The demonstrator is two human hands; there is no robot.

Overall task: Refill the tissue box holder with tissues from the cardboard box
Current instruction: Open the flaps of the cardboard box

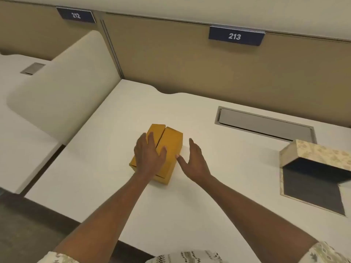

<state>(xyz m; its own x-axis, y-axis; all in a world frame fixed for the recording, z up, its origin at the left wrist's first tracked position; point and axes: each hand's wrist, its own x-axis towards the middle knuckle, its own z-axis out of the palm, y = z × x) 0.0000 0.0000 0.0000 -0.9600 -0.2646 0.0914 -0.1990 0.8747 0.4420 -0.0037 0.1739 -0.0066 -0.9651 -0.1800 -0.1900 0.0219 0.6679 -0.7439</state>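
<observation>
A small yellow-brown cardboard box (171, 141) lies on the white desk (228, 168) with its two top flaps closed, a slit between them. My left hand (149, 157) rests flat on the box's top, fingers spread. To the right of the box my right hand (193, 160) hovers with fingers apart, its thumb touching the box's right edge. At the desk's right edge stands the tissue box holder (315, 154), beige with a pale floral pattern, its lid raised and its dark inside (311, 188) showing. No tissues are visible.
A grey cable flap (266, 124) is set into the desk behind the holder. Tan partition panels carry signs 212 (76, 15) and 213 (235, 36). A cream divider (62, 88) separates the neighbouring desk on the left.
</observation>
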